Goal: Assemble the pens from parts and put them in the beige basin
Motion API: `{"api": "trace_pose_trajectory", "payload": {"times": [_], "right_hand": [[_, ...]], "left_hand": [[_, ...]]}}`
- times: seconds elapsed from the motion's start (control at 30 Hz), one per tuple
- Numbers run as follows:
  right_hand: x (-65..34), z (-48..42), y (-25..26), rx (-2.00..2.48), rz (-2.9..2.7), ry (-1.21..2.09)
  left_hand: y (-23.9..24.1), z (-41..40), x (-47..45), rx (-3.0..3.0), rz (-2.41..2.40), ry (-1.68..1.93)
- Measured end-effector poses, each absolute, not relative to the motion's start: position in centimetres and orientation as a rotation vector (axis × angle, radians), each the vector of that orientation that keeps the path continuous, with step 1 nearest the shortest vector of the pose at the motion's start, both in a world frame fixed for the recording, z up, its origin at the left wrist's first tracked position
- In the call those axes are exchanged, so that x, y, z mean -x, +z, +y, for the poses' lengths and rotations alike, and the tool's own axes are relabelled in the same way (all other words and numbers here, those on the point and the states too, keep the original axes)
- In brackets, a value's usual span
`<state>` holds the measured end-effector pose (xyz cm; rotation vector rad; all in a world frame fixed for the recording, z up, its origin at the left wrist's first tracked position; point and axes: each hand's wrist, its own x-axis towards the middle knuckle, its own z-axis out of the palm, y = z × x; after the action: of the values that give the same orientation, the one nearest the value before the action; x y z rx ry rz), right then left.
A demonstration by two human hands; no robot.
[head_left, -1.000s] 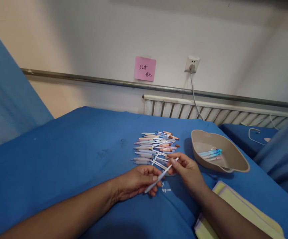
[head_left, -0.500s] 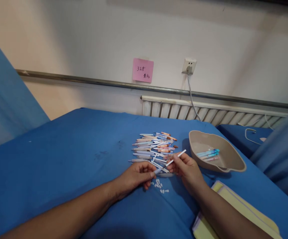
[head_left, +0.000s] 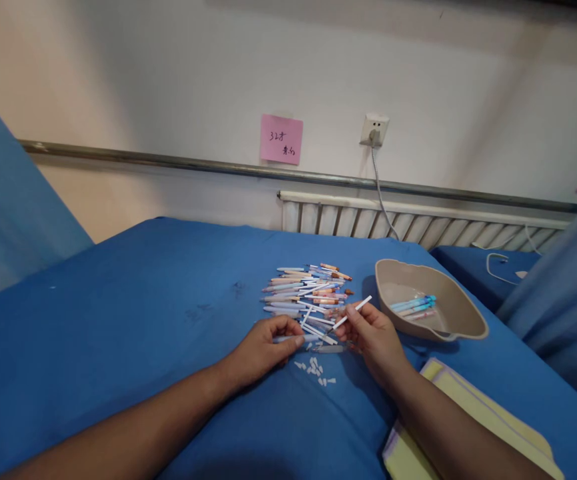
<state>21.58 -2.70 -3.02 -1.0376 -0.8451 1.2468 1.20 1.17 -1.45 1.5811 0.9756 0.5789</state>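
My left hand (head_left: 273, 341) is closed on a pale blue pen barrel (head_left: 310, 339), held almost level at the near edge of a pile of pen parts. Between the thumb and fingers of my right hand (head_left: 371, 328) is a slim white pen refill (head_left: 340, 323), slanted with its dark tip down to the left. That tip is near the barrel's right end, apparently apart from it. Beyond both hands lie several pen barrels (head_left: 283, 307) and loose white refills. A greyish barrel (head_left: 329, 349) lies just below the refill. Small white plugs (head_left: 314, 367) are scattered nearer to me.
At the right stands a beige basin (head_left: 461, 313) with several blue and pink pens (head_left: 413, 305) in it. A folded yellow cloth (head_left: 488, 417) lies under my right forearm. Blue cloth (head_left: 118, 320) covers the table, which meets a wall with a radiator (head_left: 348, 217).
My left hand has turned the pale blue barrel from a slant to nearly level and drawn it left. The barrel and the refill, in line before, are now apart. The view has shifted slightly.
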Motion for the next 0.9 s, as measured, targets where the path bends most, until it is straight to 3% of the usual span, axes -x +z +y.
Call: {"api": "trace_pose_trajectory", "payload": {"times": [0.27,0.57,0.9], "right_hand": [[-21.5,-2.8,-2.7,1.090,-0.870,1.220],[-21.4,-2.7,-2.9,1.094,-1.033,1.130],[-21.4,-2.3,-3.9,1.081,-1.130,1.124]], "left_hand": [[-1.6,1.2,-1.1,-1.717,0.966,0.564],[2.1,1.1,0.5,-2.659,0.812,0.330],[3.2,1.2,0.6,-2.830,0.763,0.185]]}}
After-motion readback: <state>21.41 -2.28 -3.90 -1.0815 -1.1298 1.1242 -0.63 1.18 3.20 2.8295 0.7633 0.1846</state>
